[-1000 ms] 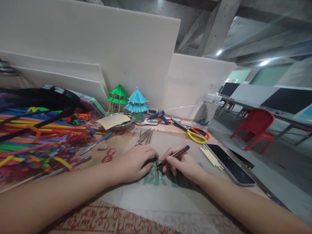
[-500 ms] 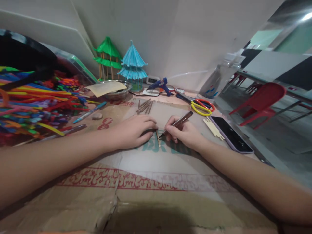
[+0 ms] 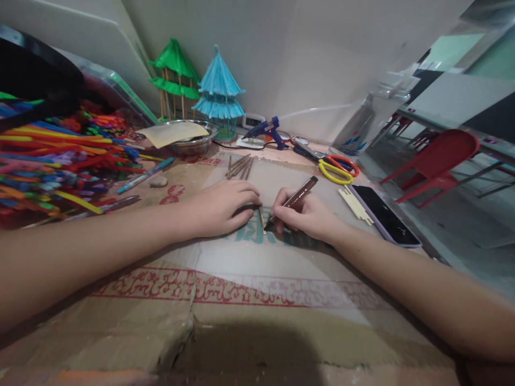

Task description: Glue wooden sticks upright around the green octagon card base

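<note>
My right hand [image 3: 308, 215] grips a brown marker pen [image 3: 299, 194], slanted, its dark tip on the near end of a thin wooden stick [image 3: 261, 219]. Most of the stick's visible length is brown; the near end is paler. My left hand [image 3: 225, 206] lies palm down on the sheet with its fingertips on the stick's far end, which they hide. Just beyond the left hand, several brown sticks [image 3: 240, 167] lie in a loose pile. Pale uncoloured sticks [image 3: 355, 206] sit together to the right of my right hand.
Cardboard [image 3: 132, 321] covers the table under a translucent sheet [image 3: 225, 262]. Colourful pipe cleaners [image 3: 52, 161] crowd the left. Behind stand green [image 3: 175, 61] and blue [image 3: 219, 80] model pavilions, a metal bowl [image 3: 197, 147], a glue gun [image 3: 265, 130] and scissors [image 3: 336, 170]. A phone [image 3: 384, 214] lies right.
The marker tip has slid along the stick to its near end, and the part there looks darker. My left hand stays in place; the camera view has tilted slightly.
</note>
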Motion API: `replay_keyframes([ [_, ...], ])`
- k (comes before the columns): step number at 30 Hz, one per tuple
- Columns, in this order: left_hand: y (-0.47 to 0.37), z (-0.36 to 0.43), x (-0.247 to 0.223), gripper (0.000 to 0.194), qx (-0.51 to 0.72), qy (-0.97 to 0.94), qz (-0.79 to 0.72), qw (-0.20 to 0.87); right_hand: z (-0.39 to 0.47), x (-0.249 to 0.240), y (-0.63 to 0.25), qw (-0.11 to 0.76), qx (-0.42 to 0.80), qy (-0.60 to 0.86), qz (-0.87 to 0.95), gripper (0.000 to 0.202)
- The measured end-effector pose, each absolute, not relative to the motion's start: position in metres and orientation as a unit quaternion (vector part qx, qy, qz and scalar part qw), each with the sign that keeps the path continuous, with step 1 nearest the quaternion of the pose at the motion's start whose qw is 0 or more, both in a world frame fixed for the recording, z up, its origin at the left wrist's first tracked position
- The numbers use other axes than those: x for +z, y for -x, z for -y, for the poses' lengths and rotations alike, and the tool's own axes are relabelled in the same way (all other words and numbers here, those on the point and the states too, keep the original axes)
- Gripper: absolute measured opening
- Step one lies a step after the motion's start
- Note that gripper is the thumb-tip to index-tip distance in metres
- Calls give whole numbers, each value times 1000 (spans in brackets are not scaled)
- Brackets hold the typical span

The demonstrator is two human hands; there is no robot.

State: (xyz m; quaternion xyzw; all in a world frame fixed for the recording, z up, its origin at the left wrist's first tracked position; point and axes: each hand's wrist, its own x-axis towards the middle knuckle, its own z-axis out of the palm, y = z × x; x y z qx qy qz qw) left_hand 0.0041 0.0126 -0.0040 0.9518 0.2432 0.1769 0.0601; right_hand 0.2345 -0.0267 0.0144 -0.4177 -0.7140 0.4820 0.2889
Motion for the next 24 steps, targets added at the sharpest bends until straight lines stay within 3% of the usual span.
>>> replay_keyframes([
  [5, -3, -12, -4, 27, 174, -951, -247, 65, 28, 15, -235, 274, 501, 408, 712, 25],
  [12, -3, -12, -4, 28, 176, -952, -242, 61, 27, 14, -233, 317, 468, 439, 698, 21],
  [24, -3, -11, -3, 27, 174, -949, -252, 69, 28, 14, -236, 286, 494, 415, 708, 23],
])
